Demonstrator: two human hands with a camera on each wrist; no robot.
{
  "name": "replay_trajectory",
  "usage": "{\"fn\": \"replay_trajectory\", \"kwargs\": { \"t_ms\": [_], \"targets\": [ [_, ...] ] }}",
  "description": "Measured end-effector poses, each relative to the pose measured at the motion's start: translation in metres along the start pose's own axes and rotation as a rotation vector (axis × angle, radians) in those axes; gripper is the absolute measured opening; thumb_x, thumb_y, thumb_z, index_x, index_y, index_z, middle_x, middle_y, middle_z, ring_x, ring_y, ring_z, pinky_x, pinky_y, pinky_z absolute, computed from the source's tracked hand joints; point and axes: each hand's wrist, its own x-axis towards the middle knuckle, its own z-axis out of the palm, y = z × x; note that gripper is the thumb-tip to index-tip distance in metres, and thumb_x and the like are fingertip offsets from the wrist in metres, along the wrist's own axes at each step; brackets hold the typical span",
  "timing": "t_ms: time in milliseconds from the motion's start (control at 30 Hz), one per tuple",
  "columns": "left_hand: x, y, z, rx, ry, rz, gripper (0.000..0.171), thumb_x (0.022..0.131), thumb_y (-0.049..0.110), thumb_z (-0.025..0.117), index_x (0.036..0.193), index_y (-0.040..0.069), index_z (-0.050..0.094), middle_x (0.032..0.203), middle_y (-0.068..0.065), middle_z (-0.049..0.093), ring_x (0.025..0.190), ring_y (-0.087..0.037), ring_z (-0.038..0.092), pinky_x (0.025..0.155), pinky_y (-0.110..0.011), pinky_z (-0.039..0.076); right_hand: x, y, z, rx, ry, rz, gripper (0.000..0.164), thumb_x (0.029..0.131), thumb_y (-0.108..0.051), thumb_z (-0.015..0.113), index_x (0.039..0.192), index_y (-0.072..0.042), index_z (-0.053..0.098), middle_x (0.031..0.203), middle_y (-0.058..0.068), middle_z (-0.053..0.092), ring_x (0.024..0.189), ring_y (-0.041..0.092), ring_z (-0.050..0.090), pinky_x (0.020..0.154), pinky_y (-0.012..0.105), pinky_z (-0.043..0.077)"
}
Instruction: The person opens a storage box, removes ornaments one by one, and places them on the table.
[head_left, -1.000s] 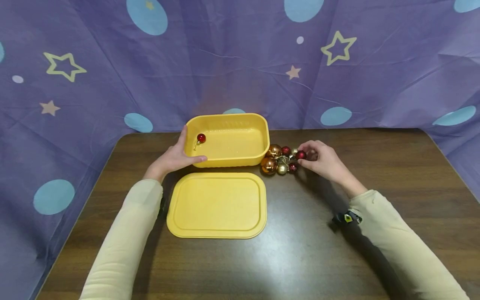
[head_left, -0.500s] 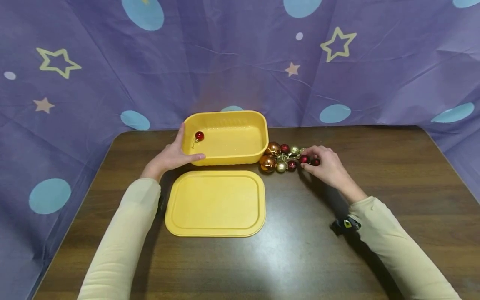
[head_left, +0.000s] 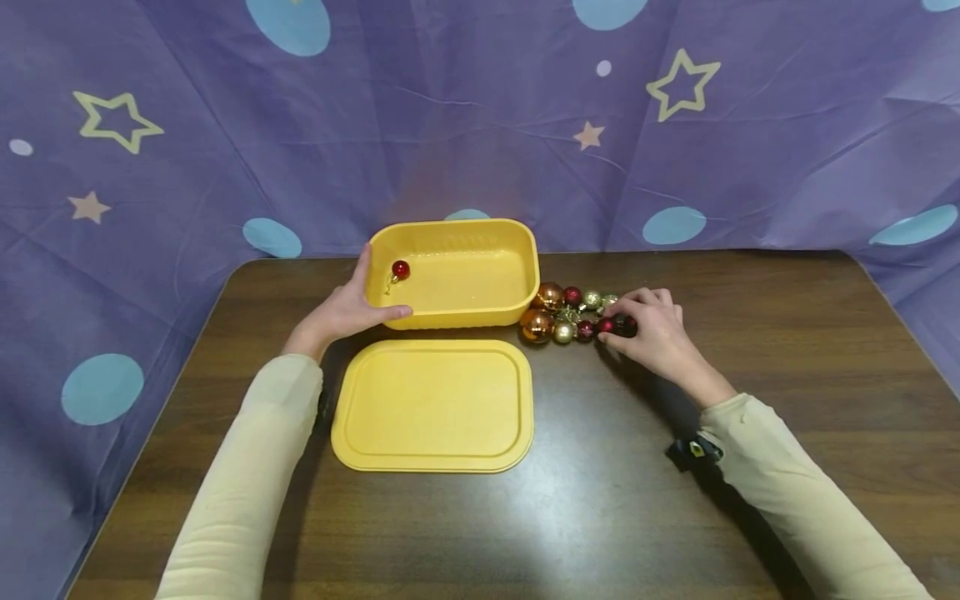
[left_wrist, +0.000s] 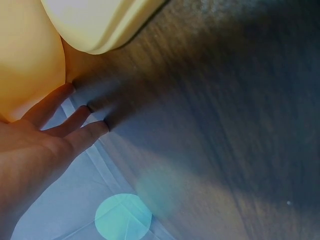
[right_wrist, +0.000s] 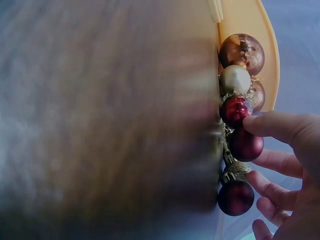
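Observation:
A yellow plastic container [head_left: 480, 317] stands at the back of the table with a shiny red bauble [head_left: 401, 269] inside on the left. My left hand [head_left: 337, 312] steadies its left end, thumb along the front wall and fingers spread at the side; in the left wrist view several fairly straight fingers [left_wrist: 82, 120] show beside the wall. Right of the container lies a cluster of baubles, copper [head_left: 537, 325], gold [head_left: 564, 332] and red. My right hand [head_left: 656, 329] pinches a matte dark red bauble [right_wrist: 246, 144] at the cluster's right end. Another dark red bauble [right_wrist: 235, 197] lies under its fingers.
A yellow lid [head_left: 433, 406] lies flat in front of the container. The brown wooden table [head_left: 600, 500] extends to both sides. Behind its back edge hangs a purple curtain [head_left: 480, 125] with stars and dots.
My right hand has shifted slightly right and towards me, staying at the cluster's right end. Another dark red bauble now shows under it. My left hand stays on the container.

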Motion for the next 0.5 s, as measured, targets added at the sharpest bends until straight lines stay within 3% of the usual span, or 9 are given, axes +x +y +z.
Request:
{"fn": "replay_trajectory", "kwargs": {
  "t_ms": [500],
  "targets": [
    [-0.0015,0.0007,-0.0009,0.006,-0.004,-0.014,0.125,0.078,0.059,0.072,0.149,0.028,-0.027,0.157,-0.023,0.011,0.133,-0.048,0.031,0.108,-0.058,0.023,0.0015,-0.0009,-0.0049,-0.017,-0.071,-0.001,0.030,0.079,-0.024,0.081,0.101,-0.007,0.070,0.108,0.019,0.057,0.100,0.038,0.041,0.076,0.052,0.029]
  ]
}}
